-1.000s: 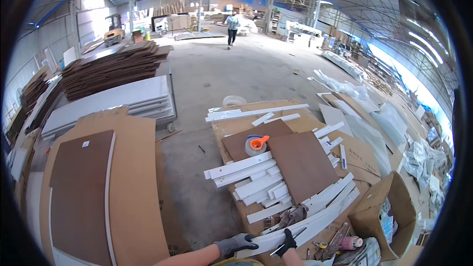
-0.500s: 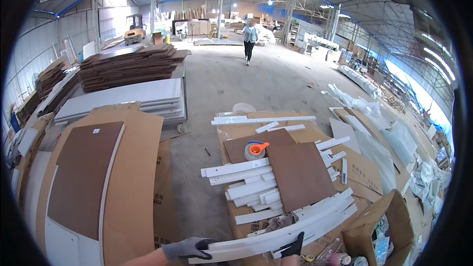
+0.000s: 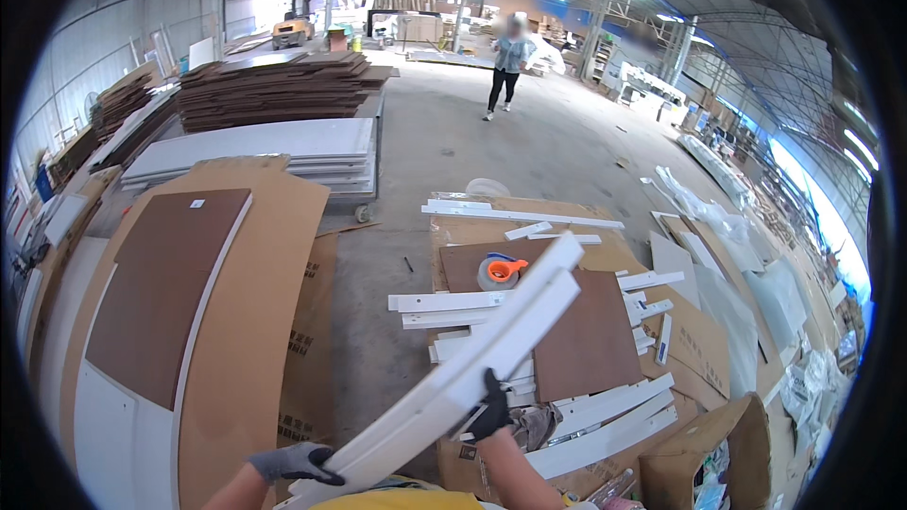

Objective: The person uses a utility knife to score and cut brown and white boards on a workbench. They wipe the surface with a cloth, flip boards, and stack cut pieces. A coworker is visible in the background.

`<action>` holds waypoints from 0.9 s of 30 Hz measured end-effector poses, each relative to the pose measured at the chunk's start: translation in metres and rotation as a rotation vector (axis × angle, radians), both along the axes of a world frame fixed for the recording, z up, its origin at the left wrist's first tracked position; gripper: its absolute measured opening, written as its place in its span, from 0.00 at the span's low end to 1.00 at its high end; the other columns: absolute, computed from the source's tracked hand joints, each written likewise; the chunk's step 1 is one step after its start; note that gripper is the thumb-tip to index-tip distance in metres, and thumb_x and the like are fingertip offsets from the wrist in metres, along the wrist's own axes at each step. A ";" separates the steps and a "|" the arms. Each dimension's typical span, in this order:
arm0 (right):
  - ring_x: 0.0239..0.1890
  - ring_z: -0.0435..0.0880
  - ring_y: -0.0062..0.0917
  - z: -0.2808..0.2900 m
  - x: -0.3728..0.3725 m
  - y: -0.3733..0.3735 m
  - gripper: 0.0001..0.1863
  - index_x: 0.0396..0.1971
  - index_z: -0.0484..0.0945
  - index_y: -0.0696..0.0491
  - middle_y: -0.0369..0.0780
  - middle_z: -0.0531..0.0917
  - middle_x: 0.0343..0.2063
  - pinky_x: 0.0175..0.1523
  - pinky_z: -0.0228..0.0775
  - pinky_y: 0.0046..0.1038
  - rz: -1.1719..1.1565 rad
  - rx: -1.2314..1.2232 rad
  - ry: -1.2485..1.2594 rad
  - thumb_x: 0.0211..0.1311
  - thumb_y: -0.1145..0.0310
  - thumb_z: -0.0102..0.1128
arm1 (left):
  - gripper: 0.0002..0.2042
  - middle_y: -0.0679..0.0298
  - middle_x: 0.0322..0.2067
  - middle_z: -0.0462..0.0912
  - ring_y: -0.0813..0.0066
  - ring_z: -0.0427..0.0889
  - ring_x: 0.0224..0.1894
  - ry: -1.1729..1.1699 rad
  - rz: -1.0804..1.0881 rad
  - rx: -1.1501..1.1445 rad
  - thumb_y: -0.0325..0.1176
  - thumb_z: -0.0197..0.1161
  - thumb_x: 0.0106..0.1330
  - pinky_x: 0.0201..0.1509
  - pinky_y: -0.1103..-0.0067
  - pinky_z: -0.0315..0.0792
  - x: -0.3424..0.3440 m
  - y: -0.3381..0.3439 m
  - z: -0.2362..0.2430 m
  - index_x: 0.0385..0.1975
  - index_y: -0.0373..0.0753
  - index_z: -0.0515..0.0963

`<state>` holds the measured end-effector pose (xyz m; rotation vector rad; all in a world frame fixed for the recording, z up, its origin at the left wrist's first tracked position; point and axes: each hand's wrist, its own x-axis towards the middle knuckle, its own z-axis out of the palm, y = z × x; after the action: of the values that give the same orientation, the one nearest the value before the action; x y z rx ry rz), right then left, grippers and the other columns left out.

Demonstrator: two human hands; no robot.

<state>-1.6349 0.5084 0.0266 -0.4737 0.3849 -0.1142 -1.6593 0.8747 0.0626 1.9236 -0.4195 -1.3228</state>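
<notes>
Two long white boards [image 3: 472, 373], lying side by side, slant up off the work surface from lower left to upper right. My left hand [image 3: 295, 463], in a grey and black glove, is closed on their lower end. Farther along, my right hand [image 3: 491, 411], in a dark glove, grips their right edge. Beneath and beyond them lie a brown panel [image 3: 588, 340], several shorter white strips [image 3: 444, 303] and an orange tape dispenser [image 3: 505, 270]. A crumpled grey cloth [image 3: 537, 427] rests beside my right hand, next to more white boards [image 3: 605, 434].
At left, a brown panel [image 3: 161, 293] lies on cardboard [image 3: 250, 321]. Stacks of brown boards [image 3: 274, 94] and white panels [image 3: 255, 146] stand behind. An open carton [image 3: 699, 444] is at lower right, plastic sheeting [image 3: 727, 307] beyond. A person [image 3: 510, 61] walks on the floor ahead.
Both hands have lifted the white boards off the pile and swung their far end up and away, toward the tape dispenser. The person ahead has come closer. My view has shifted left.
</notes>
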 end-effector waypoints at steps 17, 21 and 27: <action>0.39 0.81 0.26 0.046 0.181 0.268 0.18 0.46 0.75 0.54 0.39 0.81 0.38 0.46 0.75 0.30 0.608 -0.436 0.139 0.60 0.61 0.62 | 0.22 0.59 0.28 0.84 0.69 0.82 0.29 -0.454 1.141 -0.063 0.46 0.75 0.47 0.36 0.74 0.74 0.074 0.087 -0.018 0.33 0.34 0.81; 0.41 0.81 0.26 0.033 0.248 0.295 0.20 0.48 0.74 0.54 0.39 0.81 0.40 0.47 0.74 0.29 0.572 -0.520 0.030 0.60 0.61 0.62 | 0.19 0.58 0.25 0.84 0.70 0.81 0.26 -0.526 1.177 -0.054 0.44 0.74 0.48 0.32 0.74 0.72 0.105 0.117 -0.022 0.30 0.34 0.81; 0.17 0.71 0.19 0.030 0.322 0.341 0.16 0.27 0.73 0.51 0.33 0.71 0.15 0.21 0.63 0.25 0.670 -0.871 0.050 0.57 0.54 0.64 | 0.15 0.53 0.25 0.82 0.58 0.81 0.27 -0.574 1.235 0.225 0.44 0.69 0.55 0.32 0.70 0.72 0.134 0.158 -0.023 0.29 0.36 0.81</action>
<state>-1.3125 0.8491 0.0563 -1.4413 0.1904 0.4019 -1.5256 1.0327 0.0399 2.0875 0.6296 -0.0071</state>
